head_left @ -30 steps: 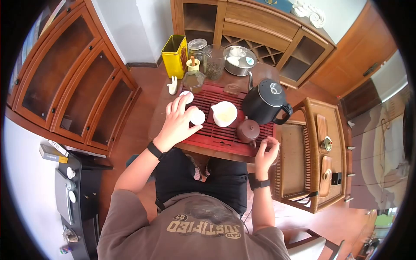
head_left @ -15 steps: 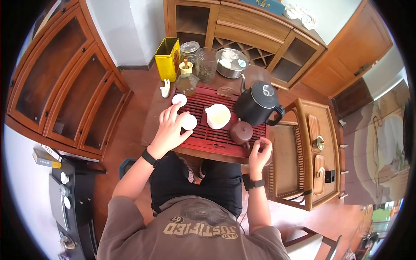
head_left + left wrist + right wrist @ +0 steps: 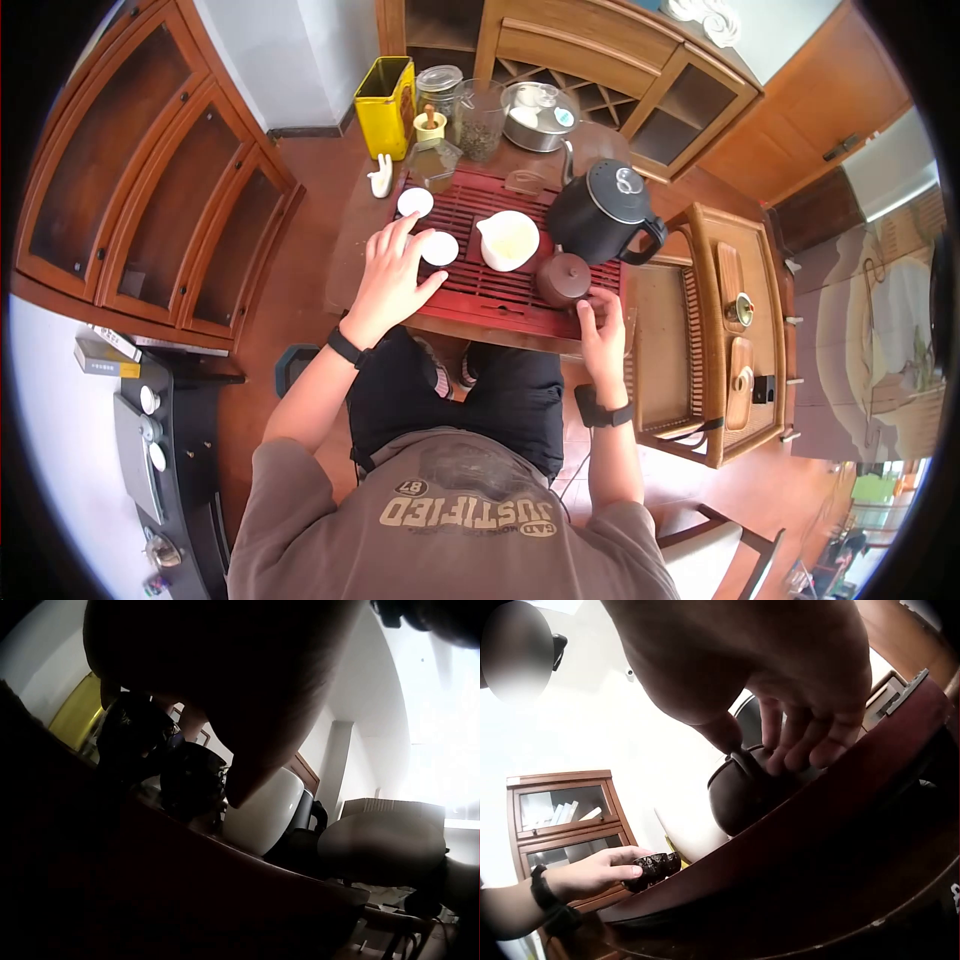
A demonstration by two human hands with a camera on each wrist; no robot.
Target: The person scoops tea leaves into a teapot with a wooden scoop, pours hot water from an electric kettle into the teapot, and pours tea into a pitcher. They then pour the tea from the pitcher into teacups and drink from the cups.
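Note:
A small brown teapot (image 3: 563, 279) sits at the near right of the red slatted tea tray (image 3: 470, 304). My right hand (image 3: 605, 340) pinches its handle between thumb and fingers; in the right wrist view the teapot (image 3: 735, 799) stands under the fingers (image 3: 799, 754). My left hand (image 3: 388, 283) lies beside two small cups, its fingers loosely spread. The near cup (image 3: 440, 249) is close to the thumb and fingers, and the index fingertip reaches the far cup (image 3: 415, 202). White inside, the cups look dark and patterned outside in the left wrist view. A white pitcher (image 3: 508, 241) holds pale liquid.
A black kettle (image 3: 603, 210) stands right behind the teapot. Along the back are a yellow tin (image 3: 385, 108), a glass jar (image 3: 438, 90), a clear container of leaves (image 3: 480, 120) and a round steel pan (image 3: 540, 118). A wicker cart (image 3: 715, 330) stands at the right.
My right hand has moved from beside the teapot onto its handle. The left hand stays by the cups. The head view has shifted slightly.

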